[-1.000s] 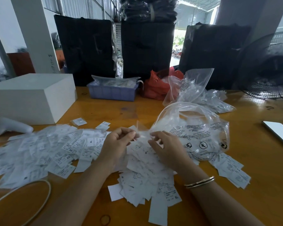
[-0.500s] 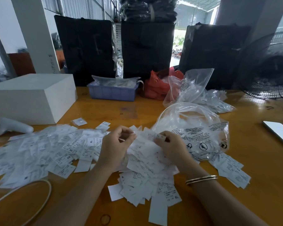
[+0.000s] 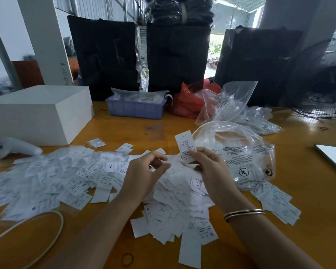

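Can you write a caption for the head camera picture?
Right hand holds one printed label upright over a heap of labels on a wooden table, left hand beside it.

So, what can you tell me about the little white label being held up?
The label is a narrow white rectangular slip, paper-like, printed with small dark lines too fine to read. It stands nearly upright, its top tilted slightly left, above the heap of labels. The right hand pinches its lower end; nothing else touches it.
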Demonstrator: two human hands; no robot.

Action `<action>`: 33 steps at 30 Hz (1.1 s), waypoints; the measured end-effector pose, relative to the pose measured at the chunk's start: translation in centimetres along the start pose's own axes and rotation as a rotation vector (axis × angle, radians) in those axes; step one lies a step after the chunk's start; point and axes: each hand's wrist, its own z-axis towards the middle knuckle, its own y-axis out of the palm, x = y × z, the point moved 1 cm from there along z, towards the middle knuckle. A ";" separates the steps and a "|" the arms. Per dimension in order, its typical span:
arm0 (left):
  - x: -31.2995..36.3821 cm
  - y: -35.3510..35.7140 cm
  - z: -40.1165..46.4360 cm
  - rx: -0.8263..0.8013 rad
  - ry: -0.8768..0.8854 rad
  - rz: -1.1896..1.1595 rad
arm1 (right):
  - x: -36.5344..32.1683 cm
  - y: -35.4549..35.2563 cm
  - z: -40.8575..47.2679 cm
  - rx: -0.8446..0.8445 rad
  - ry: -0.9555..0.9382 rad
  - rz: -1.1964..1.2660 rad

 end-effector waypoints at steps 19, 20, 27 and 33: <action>0.5 0.0 -0.2 -0.050 0.075 -0.036 | 0.5 0.1 -0.1 -0.029 -0.075 -0.091; 0.5 0.0 -0.2 -0.051 0.077 -0.039 | 0.5 0.0 0.0 -0.027 -0.063 -0.076; 0.7 0.0 -0.2 -0.060 0.064 -0.057 | 0.5 0.0 0.1 -0.102 -0.015 -0.062; 0.6 -0.1 -0.2 -0.043 0.005 -0.127 | 0.7 -0.7 0.4 -0.035 0.015 -0.227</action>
